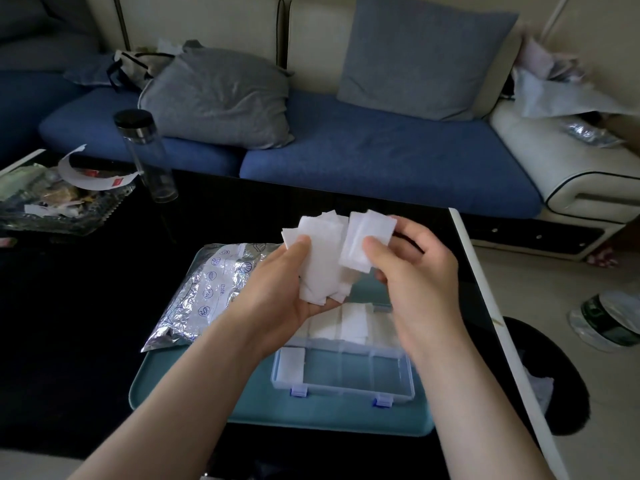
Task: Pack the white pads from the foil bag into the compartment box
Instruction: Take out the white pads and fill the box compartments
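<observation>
My left hand [277, 289] holds a fanned stack of white pads [320, 258] in its palm, thumb pressed on top. Beside it, my right hand [412, 268] pinches a few separate white pads [369, 237] between thumb and fingers. Both hands hover above the clear compartment box [343, 374] with blue latches. Its far row holds white pads [353, 322], and one more pad [292, 363] lies in the near left compartment. The crumpled foil bag [207, 289] lies to the left, on the teal tray [194, 386].
The tray sits on a dark table with a white right edge [485, 306]. A glass bottle [147, 157] and a cluttered glass dish [59, 206] stand at the far left. A blue sofa [381, 157] with grey cushions lies beyond. A black bin [554, 375] stands on the floor at right.
</observation>
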The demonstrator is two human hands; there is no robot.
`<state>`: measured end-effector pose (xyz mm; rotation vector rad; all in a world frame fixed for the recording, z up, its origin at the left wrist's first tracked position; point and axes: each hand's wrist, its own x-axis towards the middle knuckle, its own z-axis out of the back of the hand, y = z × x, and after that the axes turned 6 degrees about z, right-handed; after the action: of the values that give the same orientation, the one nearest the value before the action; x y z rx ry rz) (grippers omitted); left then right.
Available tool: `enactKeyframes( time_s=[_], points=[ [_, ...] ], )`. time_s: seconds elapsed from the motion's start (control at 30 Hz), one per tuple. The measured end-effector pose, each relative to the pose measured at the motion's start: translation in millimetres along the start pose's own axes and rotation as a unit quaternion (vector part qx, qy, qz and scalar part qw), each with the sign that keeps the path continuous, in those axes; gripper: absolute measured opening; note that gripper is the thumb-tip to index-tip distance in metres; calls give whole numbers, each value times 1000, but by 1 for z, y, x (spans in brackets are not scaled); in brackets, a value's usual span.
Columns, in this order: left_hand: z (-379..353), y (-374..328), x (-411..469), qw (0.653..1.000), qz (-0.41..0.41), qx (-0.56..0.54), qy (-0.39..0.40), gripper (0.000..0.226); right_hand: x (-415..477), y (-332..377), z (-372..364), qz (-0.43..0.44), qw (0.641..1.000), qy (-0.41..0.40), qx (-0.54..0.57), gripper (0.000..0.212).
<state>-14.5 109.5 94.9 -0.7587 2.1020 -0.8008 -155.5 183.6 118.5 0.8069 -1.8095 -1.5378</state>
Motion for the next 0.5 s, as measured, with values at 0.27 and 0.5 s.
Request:
enactKeyframes(
  time_s=[0.27, 0.5],
  points=[
    [-3, -5, -7, 996, 51, -35, 70, 54, -9, -20, -11, 143, 932, 103, -318, 35],
    [0, -3, -4, 996, 52, -1, 79, 69, -13, -23, -21, 118, 949, 87, -279, 36]
  ],
)
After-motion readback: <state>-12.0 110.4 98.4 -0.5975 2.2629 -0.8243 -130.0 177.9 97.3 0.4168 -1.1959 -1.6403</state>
